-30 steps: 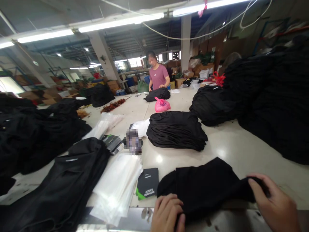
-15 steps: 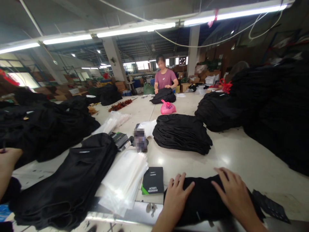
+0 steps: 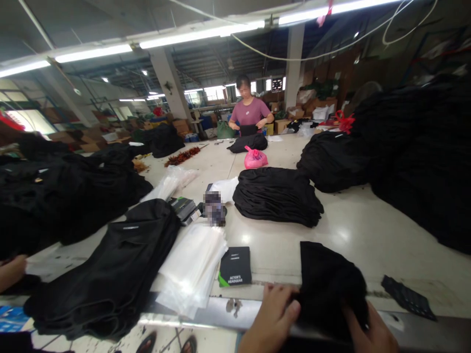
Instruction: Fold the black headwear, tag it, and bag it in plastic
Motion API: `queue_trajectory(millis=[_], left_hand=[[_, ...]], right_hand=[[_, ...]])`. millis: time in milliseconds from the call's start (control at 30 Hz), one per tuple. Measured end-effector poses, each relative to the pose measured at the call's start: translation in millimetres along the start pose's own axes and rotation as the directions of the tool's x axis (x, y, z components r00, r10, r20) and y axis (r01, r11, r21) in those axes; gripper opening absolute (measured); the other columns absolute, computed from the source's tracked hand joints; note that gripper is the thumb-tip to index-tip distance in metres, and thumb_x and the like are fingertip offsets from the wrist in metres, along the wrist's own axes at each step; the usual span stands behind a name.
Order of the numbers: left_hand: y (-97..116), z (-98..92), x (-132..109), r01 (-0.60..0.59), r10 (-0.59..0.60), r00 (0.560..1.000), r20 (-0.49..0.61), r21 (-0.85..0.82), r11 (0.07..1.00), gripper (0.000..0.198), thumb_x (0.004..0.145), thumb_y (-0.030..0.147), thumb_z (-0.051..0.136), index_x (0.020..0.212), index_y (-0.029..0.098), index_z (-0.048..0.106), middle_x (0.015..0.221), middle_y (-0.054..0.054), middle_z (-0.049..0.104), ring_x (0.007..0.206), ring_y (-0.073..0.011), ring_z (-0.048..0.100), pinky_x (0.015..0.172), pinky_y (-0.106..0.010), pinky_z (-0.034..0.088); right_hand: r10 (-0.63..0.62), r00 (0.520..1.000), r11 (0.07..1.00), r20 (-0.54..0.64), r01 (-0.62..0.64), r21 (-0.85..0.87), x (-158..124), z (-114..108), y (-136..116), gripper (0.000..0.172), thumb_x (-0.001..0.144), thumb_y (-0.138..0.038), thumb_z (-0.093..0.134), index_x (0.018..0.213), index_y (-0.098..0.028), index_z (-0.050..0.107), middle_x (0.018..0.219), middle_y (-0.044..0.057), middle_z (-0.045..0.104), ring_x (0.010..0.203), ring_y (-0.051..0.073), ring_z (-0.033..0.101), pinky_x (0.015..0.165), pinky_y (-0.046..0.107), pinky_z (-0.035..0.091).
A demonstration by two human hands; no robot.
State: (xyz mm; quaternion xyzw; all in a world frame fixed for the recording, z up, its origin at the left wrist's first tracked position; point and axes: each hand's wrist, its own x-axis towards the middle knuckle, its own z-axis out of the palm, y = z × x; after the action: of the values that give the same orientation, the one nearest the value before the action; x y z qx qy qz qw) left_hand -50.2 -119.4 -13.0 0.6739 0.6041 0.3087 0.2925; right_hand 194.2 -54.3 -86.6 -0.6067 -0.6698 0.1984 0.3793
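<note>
A folded black fabric piece hangs partly over the near table edge in front of me. My left hand is closed at its left side, fingers curled and thumb against the cloth. At the lower right, my right hand grips the same piece, its fingertips partly lost in the dark folds. To the left of my left hand lies a dark card packet printed "ACTOR'S HEADGEAR". A black strip with small light marks rests on the table to the right of my right hand.
Clear plastic bags and stacked black garments lie left, near a co-worker's hand. A folded black pile, a pink bag and large black heaps stand farther off. Across the table, a person handles black cloth.
The black piece, earlier flat under my spread hands, is now folded up and narrower. Both my hands have moved down and closed on it. The person opposite has lifted a cloth.
</note>
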Motion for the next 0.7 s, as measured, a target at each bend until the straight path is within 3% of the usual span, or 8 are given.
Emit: queue_trajectory(millis=[100, 200, 300, 367, 467, 567, 633, 700], left_hand=[[9.2, 19.5, 17.2, 0.087, -0.082, 0.992, -0.093, 0.057, 0.995, 0.043, 0.102, 0.037, 0.052, 0.143, 0.025, 0.052, 0.134, -0.009, 0.066, 0.123, -0.0264, 0.06, 0.117, -0.052, 0.037], [10.5, 34.5, 31.0, -0.055, 0.081, 0.993, -0.086, 0.272, 0.961, 0.063, 0.1, 0.024, 0.048, 0.161, 0.028, 0.032, 0.162, -0.013, 0.04, 0.147, -0.0314, 0.041, 0.12, -0.056, 0.032], [9.5, 26.9, 33.4, -0.267, 0.246, 0.964, 0.105, 0.324, 0.908, 0.067, 0.101, 0.022, 0.047, 0.163, 0.033, 0.027, 0.17, -0.004, 0.027, 0.159, -0.0284, 0.021, 0.127, -0.058, 0.02], [10.0, 12.3, 29.3, -0.263, 0.221, 0.956, 0.191, 0.234, 0.936, 0.056, 0.103, 0.025, 0.046, 0.157, 0.035, 0.039, 0.164, 0.0, 0.04, 0.155, -0.0245, 0.03, 0.128, -0.057, 0.019], [11.7, -8.5, 21.8, -0.147, 0.13, 0.969, 0.209, 0.07, 0.987, 0.036, 0.104, 0.031, 0.047, 0.138, 0.036, 0.058, 0.144, 0.001, 0.063, 0.139, -0.0211, 0.05, 0.124, -0.05, 0.028], [12.9, -15.6, 23.9, -0.02, 0.024, 0.99, 0.138, -0.035, 0.999, 0.033, 0.108, 0.039, 0.036, 0.124, 0.032, 0.064, 0.117, 0.0, 0.074, 0.115, -0.0198, 0.063, 0.11, -0.041, 0.044], [16.2, -11.2, 32.8, 0.051, -0.05, 0.998, 0.034, -0.033, 0.998, 0.046, 0.11, 0.039, 0.02, 0.122, 0.028, 0.064, 0.105, -0.001, 0.075, 0.099, -0.0194, 0.067, 0.095, -0.036, 0.052], [24.3, 0.6, 44.1, 0.039, -0.031, 0.992, -0.12, 0.064, 0.997, 0.048, 0.11, 0.04, 0.02, 0.128, 0.024, 0.061, 0.109, -0.006, 0.075, 0.1, -0.0222, 0.069, 0.09, -0.038, 0.053]], right_hand=[[0.101, 0.981, 0.988, -0.165, -0.118, -0.099, 23.0, 1.2, -19.0, 0.072, 0.084, -0.085, 0.045, 0.103, -0.018, 0.062, 0.099, 0.017, 0.068, 0.093, 0.039, 0.066, 0.079, 0.052, 0.055], [-0.164, 0.944, 0.979, -0.286, 0.121, -0.162, 28.3, -2.9, -32.4, 0.081, 0.088, -0.078, 0.05, 0.131, -0.009, 0.053, 0.125, 0.027, 0.058, 0.116, 0.041, 0.06, 0.094, 0.055, 0.052], [-0.531, 0.847, 0.81, 0.005, 0.509, -0.291, 16.7, -21.9, -25.0, 0.072, 0.085, -0.055, 0.068, 0.144, -0.02, 0.047, 0.147, 0.018, 0.052, 0.13, 0.035, 0.056, 0.102, 0.047, 0.051], [-0.636, 0.739, 0.673, 0.222, 0.672, -0.309, 4.4, -38.2, -11.7, 0.071, 0.079, -0.034, 0.07, 0.146, -0.026, 0.049, 0.149, 0.009, 0.055, 0.128, 0.03, 0.06, 0.1, 0.042, 0.053], [-0.681, 0.682, 0.623, 0.266, 0.73, -0.28, -12.9, -56.8, 4.7, 0.071, 0.074, -0.016, 0.061, 0.143, -0.029, 0.053, 0.142, 0.003, 0.063, 0.12, 0.026, 0.066, 0.099, 0.038, 0.053], [-0.589, 0.788, 0.784, 0.181, 0.611, -0.112, -21.1, -60.0, 1.8, 0.044, 0.091, -0.026, 0.061, 0.134, -0.031, 0.054, 0.125, 0.001, 0.072, 0.112, 0.02, 0.071, 0.096, 0.03, 0.055], [-0.318, 0.939, 0.948, 0.134, 0.318, 0.021, -17.0, -52.9, -10.2, 0.036, 0.1, -0.038, 0.056, 0.134, -0.031, 0.05, 0.116, 0.001, 0.075, 0.106, 0.017, 0.073, 0.089, 0.026, 0.057], [0.027, 0.989, 0.994, 0.143, -0.041, 0.098, -4.5, -41.5, -23.5, 0.042, 0.103, -0.049, 0.049, 0.138, -0.026, 0.044, 0.102, 0.003, 0.077, 0.094, 0.019, 0.076, 0.079, 0.027, 0.058]])
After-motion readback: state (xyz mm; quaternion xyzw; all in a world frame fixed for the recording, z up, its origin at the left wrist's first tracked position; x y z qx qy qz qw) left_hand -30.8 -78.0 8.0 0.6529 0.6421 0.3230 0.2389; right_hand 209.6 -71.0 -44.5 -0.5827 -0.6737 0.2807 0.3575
